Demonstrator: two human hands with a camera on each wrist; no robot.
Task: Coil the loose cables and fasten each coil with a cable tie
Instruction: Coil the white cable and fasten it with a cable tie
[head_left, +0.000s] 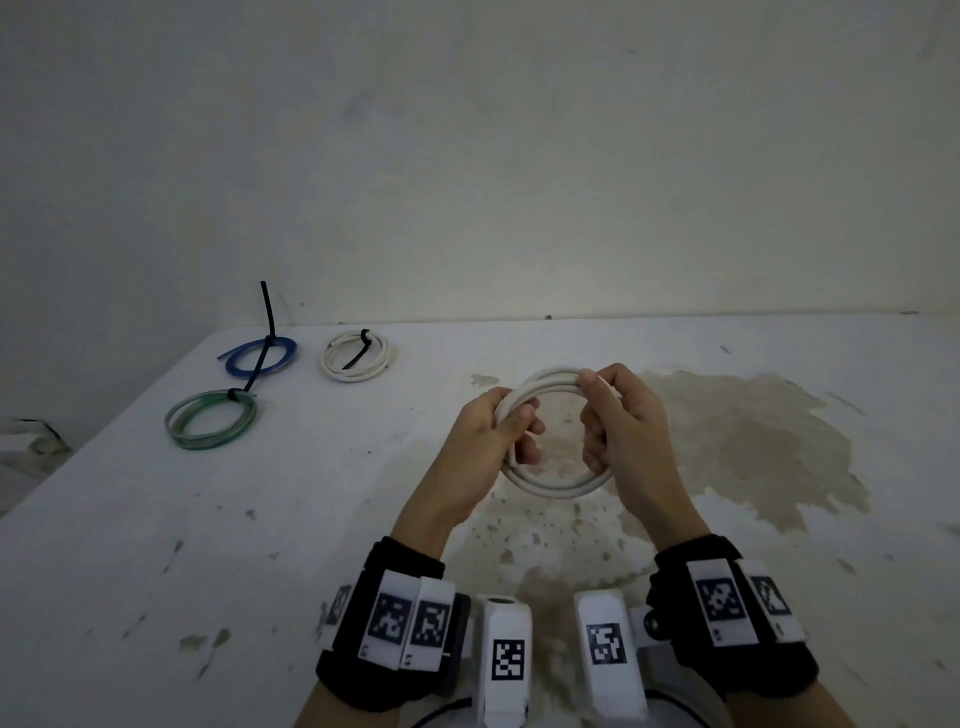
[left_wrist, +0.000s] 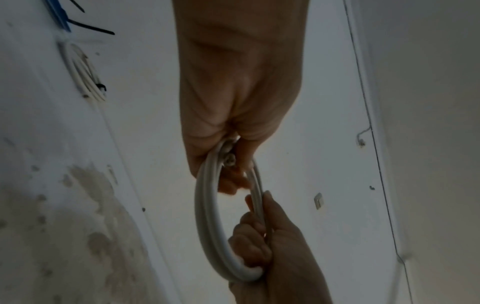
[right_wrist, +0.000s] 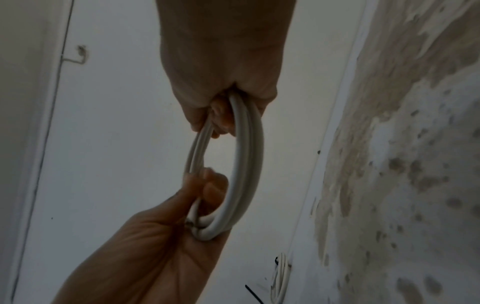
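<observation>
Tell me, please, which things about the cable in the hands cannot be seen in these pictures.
- Head view: the left hand and right hand cover both sides of the white cable coil, so the turns cannot be counted.
- Left wrist view: only one cut end shows; the other is hidden.
- All views: no loose cable tie for this coil is visible.

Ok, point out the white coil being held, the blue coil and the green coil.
held white coil (head_left: 558, 487), head view, bottom arc between the hands
blue coil (head_left: 236, 366), head view, left rim
green coil (head_left: 208, 441), head view, near rim
</observation>
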